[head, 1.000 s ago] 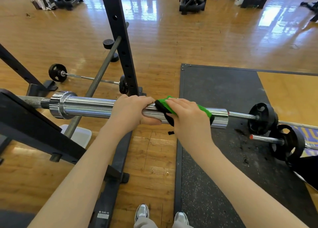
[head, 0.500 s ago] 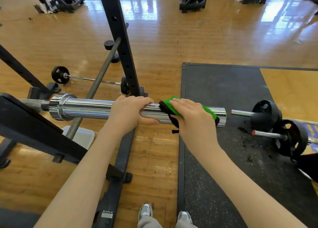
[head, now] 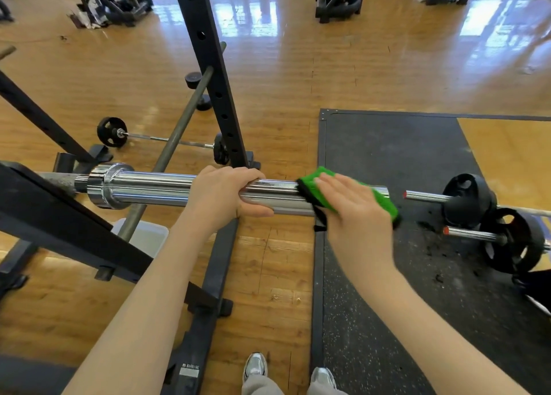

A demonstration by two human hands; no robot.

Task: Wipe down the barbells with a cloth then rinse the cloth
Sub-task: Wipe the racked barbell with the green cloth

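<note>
Head view looks down on my two hands on the chrome barbell sleeve (head: 155, 187), which lies across the frame at about waist height on the rack (head: 208, 75). My left hand (head: 222, 196) curls round the sleeve, thumb underneath, I judge to stop the sleeve spinning while I wipe. My right hand (head: 351, 208) lies flat, fingers straight and together, pressing the green cloth (head: 320, 186) onto the sleeve near its free end; the cloth drapes over the top and a dark edge hangs below the bar. The flat palm gives broad contact for rubbing along the metal. The two hands sit near each other but apart, with bare chrome between them. To the right, two smaller barbells with black plates (head: 465, 200) rest on the rubber mat (head: 387, 144), just beyond the sleeve's end. Another small barbell (head: 167, 139) lies on the wooden floor behind the rack. A pale plastic tub (head: 149, 236) sits on the floor under the sleeve, possibly for rinsing, though I cannot tell what it holds
</note>
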